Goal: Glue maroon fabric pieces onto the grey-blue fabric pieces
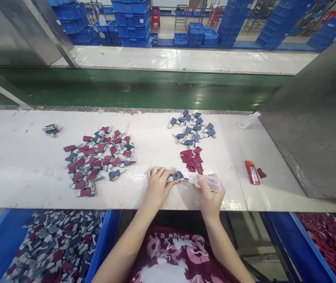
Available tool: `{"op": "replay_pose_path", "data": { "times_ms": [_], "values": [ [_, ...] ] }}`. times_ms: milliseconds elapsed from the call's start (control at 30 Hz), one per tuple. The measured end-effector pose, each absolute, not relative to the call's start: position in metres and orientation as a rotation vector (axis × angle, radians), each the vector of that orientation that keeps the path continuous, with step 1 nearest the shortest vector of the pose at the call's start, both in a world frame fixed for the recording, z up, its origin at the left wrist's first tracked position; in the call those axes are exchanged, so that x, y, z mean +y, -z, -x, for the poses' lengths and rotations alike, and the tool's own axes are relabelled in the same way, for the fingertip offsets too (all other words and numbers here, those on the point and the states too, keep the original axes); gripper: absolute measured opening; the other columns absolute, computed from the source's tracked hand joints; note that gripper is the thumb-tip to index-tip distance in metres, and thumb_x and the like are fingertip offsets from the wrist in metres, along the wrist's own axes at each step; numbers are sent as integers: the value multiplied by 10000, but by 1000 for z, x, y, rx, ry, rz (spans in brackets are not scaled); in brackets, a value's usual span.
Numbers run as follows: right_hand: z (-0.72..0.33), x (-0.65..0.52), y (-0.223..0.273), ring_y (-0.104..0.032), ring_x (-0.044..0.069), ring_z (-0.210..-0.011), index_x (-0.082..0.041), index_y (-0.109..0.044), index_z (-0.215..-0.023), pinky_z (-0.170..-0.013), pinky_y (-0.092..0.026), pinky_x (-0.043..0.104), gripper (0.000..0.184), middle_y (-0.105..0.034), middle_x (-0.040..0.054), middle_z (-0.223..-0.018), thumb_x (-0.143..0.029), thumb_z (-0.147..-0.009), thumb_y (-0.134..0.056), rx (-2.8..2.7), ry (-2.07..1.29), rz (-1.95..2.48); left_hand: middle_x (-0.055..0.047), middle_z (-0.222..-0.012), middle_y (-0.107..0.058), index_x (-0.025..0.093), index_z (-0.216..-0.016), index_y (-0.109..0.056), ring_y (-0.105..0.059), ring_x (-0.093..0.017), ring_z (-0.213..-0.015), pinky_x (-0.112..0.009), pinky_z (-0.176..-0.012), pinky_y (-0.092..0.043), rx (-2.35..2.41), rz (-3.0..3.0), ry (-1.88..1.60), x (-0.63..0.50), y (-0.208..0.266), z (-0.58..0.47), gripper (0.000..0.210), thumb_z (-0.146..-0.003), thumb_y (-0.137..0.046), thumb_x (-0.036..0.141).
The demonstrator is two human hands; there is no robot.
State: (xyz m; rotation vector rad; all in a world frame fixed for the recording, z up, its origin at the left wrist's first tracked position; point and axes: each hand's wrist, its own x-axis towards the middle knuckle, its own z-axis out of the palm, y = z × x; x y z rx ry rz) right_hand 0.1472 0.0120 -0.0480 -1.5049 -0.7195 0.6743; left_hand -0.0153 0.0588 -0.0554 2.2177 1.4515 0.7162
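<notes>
Between the fingertips of my left hand (158, 184) is a small blue-grey and white plastic part (177, 175), held just above the white bench. My right hand (212, 198) is closed round a translucent squeeze bottle (212, 183). The bottle's thin nozzle points left, with its tip at or very near the part; contact is too small to tell. Just beyond my hands lies a pile of loose dark-red pieces (193, 160). Behind it are several blue-grey and white parts (196, 128). To the left spreads a larger heap of parts, many with red pieces on them (93, 162).
A red packet (252, 172) lies on the right beside a single red piece (261, 173). A white, scoop-like object (249, 120) is farther back. Blue bins of parts (107, 232) and red pieces (309, 239) stand below the bench edge. A green conveyor belt (156, 88) runs behind.
</notes>
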Motion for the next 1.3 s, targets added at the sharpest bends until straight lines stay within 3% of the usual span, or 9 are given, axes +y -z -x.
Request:
{"op": "replay_pose_path", "data": {
  "times_ms": [1300],
  "values": [
    [-133, 21, 44, -578, 154, -614, -164, -637, -749, -592, -465, 283, 324, -627, 0, -663, -470, -779, -743, -790, -760, 1473, -24, -940, -729, 230, -988, -681, -558, -236, -962, -388, -886, -352, 1459, -2198, -711, 59, 53, 15, 186, -852, -761, 329]
  ]
}}
